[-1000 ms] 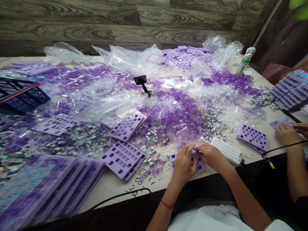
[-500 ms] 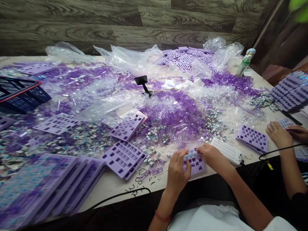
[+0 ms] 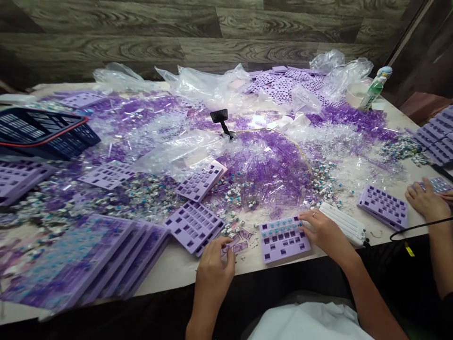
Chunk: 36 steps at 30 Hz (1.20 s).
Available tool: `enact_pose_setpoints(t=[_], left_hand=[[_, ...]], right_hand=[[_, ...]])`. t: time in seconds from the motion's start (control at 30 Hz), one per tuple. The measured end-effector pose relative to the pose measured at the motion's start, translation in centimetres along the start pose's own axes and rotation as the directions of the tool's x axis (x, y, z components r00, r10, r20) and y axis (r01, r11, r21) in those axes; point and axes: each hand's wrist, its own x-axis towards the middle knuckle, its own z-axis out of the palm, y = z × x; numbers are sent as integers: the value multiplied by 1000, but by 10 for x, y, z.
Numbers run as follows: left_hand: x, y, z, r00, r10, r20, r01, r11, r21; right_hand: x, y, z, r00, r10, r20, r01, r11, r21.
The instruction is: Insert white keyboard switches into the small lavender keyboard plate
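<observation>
Left hand (image 3: 214, 264) curls by clear purple plastic frames (image 3: 240, 246); right hand (image 3: 322, 229) hides a corner of the lavender plastic keyboard case (image 3: 285, 249) (can't tell if either pinches); white-and-blue switches (image 3: 327, 187) lie beyond.

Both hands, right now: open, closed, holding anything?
Left hand: fingers curled beside clear purple pieces; grip can't be told.
Right hand: fingers at the purple plate's upper right corner; anything pinched can't be told.
</observation>
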Motion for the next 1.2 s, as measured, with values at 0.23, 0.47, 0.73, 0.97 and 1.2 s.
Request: enact_pose_setpoints(t=[0.23, 0.47, 0.73, 0.97, 1.2], left_hand=[[1, -9, 11, 999, 0, 51, -1, 1000, 9], [21, -5, 18, 993, -100, 69, 109, 985, -137], [43, -13, 22, 988, -88, 125, 81, 995, 59], [63, 12, 34, 975, 0, 221, -26, 993, 115], [66, 8, 42, 975, 20, 220, -45, 993, 110]], right_hand=[[-12, 6, 6, 999, -18, -34, 19, 999, 28], [-20, 15, 7, 991, -76, -110, 81, 996, 43], [-26, 16, 9, 984, -86, -154, 95, 994, 53], [-27, 13, 10, 988, -86, -130, 96, 992, 76], [-32, 10, 15, 986, -80, -149, 98, 987, 125]])
